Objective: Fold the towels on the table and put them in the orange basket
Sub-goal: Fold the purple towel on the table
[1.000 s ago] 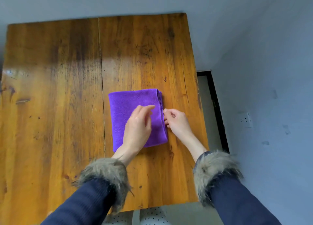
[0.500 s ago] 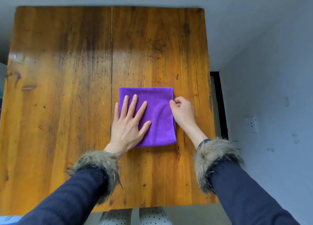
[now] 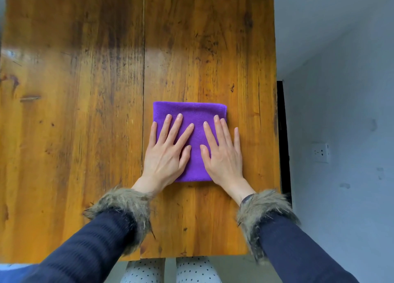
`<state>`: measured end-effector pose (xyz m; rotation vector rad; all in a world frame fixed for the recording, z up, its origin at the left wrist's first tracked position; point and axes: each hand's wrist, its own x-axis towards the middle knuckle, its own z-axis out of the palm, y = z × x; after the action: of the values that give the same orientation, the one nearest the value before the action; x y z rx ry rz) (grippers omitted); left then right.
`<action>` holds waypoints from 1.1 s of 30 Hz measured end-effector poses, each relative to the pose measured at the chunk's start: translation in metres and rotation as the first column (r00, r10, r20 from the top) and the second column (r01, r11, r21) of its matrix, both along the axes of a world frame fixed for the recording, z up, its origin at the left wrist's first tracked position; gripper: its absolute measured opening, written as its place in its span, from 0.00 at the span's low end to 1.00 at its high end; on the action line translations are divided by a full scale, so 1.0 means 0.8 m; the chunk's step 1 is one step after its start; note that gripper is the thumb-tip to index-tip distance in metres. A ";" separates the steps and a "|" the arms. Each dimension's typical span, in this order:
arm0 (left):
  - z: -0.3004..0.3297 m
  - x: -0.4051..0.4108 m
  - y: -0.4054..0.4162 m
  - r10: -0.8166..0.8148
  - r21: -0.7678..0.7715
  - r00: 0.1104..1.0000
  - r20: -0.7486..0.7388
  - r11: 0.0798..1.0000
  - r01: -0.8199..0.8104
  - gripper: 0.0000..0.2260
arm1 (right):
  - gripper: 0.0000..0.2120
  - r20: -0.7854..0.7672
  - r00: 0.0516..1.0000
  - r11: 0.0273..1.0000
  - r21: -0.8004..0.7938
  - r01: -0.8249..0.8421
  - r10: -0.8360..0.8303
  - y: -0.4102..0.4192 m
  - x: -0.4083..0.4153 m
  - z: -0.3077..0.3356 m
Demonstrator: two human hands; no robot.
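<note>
A purple towel (image 3: 193,112), folded into a small square, lies flat on the wooden table (image 3: 85,90), right of the middle seam. My left hand (image 3: 168,152) presses flat on the towel's left half with fingers spread. My right hand (image 3: 223,152) lies flat on the right half, its little finger reaching past the towel's right edge onto the wood. Both hands cover the near part of the towel. No orange basket is in view.
The table's right edge runs close to a grey wall (image 3: 341,112) with a white socket (image 3: 320,152). A dark gap (image 3: 283,133) lies between table and wall. Polka-dot legs (image 3: 170,270) show below the near edge.
My right hand has left the towel's right edge, where its fingers were curled, and now lies flat on the cloth. The left hand stays pressed flat. The view has shifted closer.
</note>
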<state>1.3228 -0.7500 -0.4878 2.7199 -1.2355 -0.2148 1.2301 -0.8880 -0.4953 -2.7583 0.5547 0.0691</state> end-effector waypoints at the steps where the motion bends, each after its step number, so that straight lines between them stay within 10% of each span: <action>1: 0.001 0.003 0.000 0.006 -0.014 1.000 0.000 1.000 -0.006 0.23 | 0.26 0.002 1.000 1.000 0.000 0.000 0.000 -0.002 0.001 0.001; 17: -0.004 0.052 -0.016 0.058 0.019 0.993 -0.099 0.998 -0.056 0.26 | 0.27 -0.017 1.000 0.999 0.038 0.008 -0.007 -0.034 0.041 0.003; 21: 0.011 0.042 0.009 0.173 -0.194 0.947 -0.269 0.954 -0.230 0.25 | 0.26 0.121 0.969 0.960 0.209 0.187 -0.215 -0.028 0.026 0.022; 24: 0.025 0.038 0.038 0.371 -0.307 0.843 -0.389 0.811 -0.498 0.19 | 0.18 0.105 0.844 0.813 0.352 0.463 -0.526 -0.019 0.009 0.035; 28: 0.037 0.050 0.056 0.583 -0.050 0.480 -0.656 0.600 -0.798 0.10 | 0.18 -0.259 0.740 0.626 0.404 0.667 -0.621 -0.023 0.011 0.044; 33: 0.045 0.044 0.040 0.482 0.100 0.304 -0.822 0.647 -0.756 0.11 | 0.23 -0.473 0.653 0.495 0.427 0.757 -0.591 -0.037 0.031 0.048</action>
<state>1.3580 -0.7179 -0.4517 2.1048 0.1236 -0.9196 1.2548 -0.9178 -0.4567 -1.7398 1.4058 0.3647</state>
